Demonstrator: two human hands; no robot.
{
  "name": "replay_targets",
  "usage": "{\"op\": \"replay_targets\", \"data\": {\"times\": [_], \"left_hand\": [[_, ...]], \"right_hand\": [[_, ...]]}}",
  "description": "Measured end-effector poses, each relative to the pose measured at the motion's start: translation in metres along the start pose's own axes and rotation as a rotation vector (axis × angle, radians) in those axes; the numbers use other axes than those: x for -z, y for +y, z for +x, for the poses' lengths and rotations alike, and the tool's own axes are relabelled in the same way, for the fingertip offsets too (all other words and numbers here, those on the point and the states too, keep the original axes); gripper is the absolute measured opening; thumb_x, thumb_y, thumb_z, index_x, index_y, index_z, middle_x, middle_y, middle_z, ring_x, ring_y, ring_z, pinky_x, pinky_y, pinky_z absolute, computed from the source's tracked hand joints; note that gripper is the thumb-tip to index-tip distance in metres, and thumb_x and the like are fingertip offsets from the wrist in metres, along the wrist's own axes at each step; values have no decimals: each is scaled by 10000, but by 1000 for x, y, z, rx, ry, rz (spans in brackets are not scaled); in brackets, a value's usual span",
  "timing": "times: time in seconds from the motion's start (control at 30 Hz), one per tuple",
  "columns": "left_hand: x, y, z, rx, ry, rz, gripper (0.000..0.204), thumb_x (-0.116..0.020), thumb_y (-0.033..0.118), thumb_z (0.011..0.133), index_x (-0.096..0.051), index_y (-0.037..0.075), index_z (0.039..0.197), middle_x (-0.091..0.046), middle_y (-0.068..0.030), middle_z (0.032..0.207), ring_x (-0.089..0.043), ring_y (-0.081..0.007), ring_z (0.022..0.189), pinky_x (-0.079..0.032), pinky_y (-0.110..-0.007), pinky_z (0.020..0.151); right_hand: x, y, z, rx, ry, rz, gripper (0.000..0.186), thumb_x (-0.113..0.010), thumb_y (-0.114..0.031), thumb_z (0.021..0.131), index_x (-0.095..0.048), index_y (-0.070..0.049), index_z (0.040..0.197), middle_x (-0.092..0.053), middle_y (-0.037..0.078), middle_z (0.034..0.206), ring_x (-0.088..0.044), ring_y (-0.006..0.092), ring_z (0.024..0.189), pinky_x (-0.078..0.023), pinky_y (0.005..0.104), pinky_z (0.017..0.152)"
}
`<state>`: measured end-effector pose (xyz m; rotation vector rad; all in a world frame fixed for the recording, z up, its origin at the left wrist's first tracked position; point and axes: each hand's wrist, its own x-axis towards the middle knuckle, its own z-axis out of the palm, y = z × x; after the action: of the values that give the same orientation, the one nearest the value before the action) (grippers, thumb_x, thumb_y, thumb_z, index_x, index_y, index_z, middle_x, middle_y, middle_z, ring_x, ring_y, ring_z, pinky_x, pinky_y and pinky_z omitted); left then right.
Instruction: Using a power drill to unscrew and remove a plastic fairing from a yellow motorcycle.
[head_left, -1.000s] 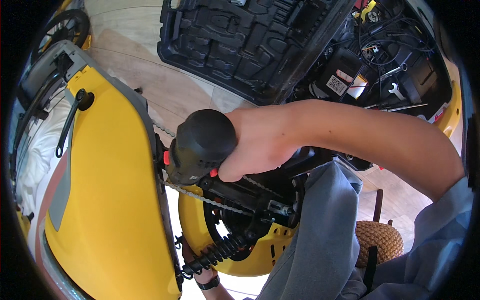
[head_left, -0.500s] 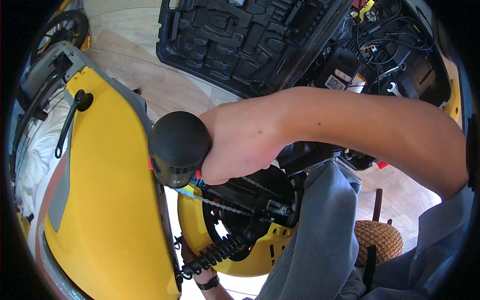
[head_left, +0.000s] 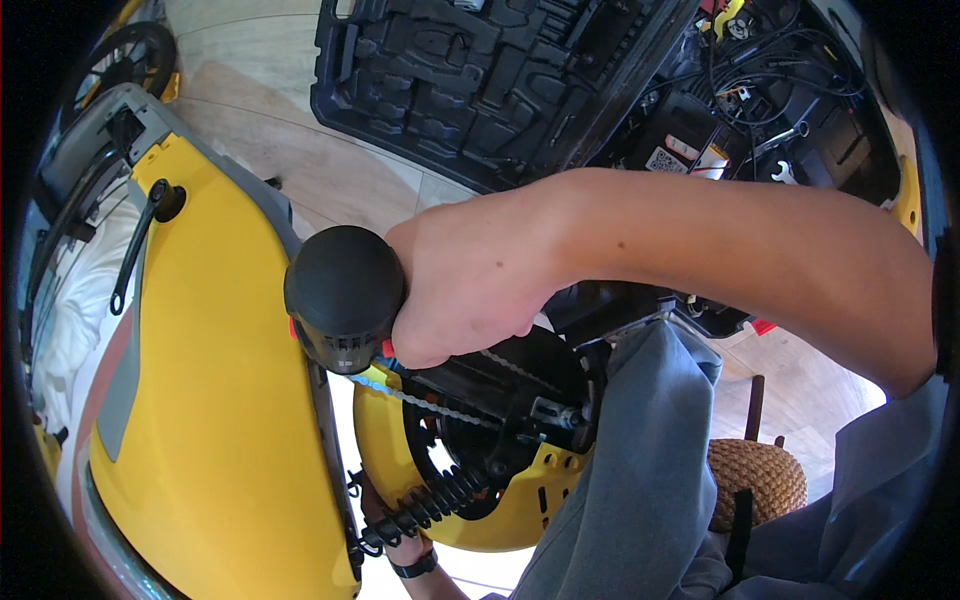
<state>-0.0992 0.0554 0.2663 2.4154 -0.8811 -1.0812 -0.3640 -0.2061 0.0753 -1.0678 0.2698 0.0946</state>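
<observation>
My right hand (head_left: 462,285) is closed round the grip of a black power drill (head_left: 345,290) with red accents. The drill's rounded rear end faces up, and its tip is hidden beneath it. It stands beside the edge of a large yellow body panel (head_left: 225,370), above a drive chain (head_left: 430,405). Below the black coil-spring shock absorber (head_left: 428,508), my left hand (head_left: 372,500) reaches in, with a black band at its wrist. Its fingers are hidden behind the vehicle's parts. A yellow guard (head_left: 380,455) surrounds the dark wheel area.
An open black tool case (head_left: 430,100) lies on the wooden floor at the back. Right of it, a bin holds coiled black cables (head_left: 770,90) and wrenches (head_left: 783,172). A black lever (head_left: 135,245) juts from the panel. A woven brown seat (head_left: 757,485) is at lower right.
The drill and my right hand have shifted slightly to the left, toward the yellow panel. My left hand has hardly moved.
</observation>
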Motion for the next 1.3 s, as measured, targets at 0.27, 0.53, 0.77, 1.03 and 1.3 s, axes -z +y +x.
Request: {"op": "replay_targets", "data": {"times": [0.27,0.53,0.77,1.03,1.3], "left_hand": [[-3,5,-1,-1,1,-22,614,-706,335,860,-439,-8,1293,-628,-81,1079,-660,-131,849,-556,-231,707],[3,6,-2,56,-64,-90,578,-724,280,857,-478,16,1308,-616,-110,1199,-634,-219,1019,-559,-331,832],[-11,13,-4,25,79,9,445,-722,257,830,-545,5,1151,-652,-84,989,-656,-167,839,-540,-286,746],[3,-9,-6,-183,194,343,347,-716,228,823,-581,14,1061,-654,-87,930,-644,-181,813,-528,-302,735],[-1,7,-13,-201,173,572,100,-646,109,827,-614,19,857,-627,-80,735,-560,-213,644,-481,-321,628]], "right_hand": [[-3,-3,-1,-37,18,1,243,-551,-189,754,-605,9,884,-580,103,656,-563,205,562,-473,334,520],[-3,1,-3,-21,13,33,276,-546,-184,755,-597,-14,967,-585,92,703,-561,195,586,-467,330,526],[-14,-6,1,-117,123,94,223,-598,-209,727,-607,14,713,-565,110,564,-547,210,491,-436,356,489],[-24,-11,-7,-89,194,253,83,-588,-109,706,-602,-38,749,-495,-4,569,-468,93,493,-409,255,480],[-35,-5,-3,-84,213,320,103,-590,-98,704,-595,-19,769,-506,20,568,-458,103,450,-372,259,440]]}}
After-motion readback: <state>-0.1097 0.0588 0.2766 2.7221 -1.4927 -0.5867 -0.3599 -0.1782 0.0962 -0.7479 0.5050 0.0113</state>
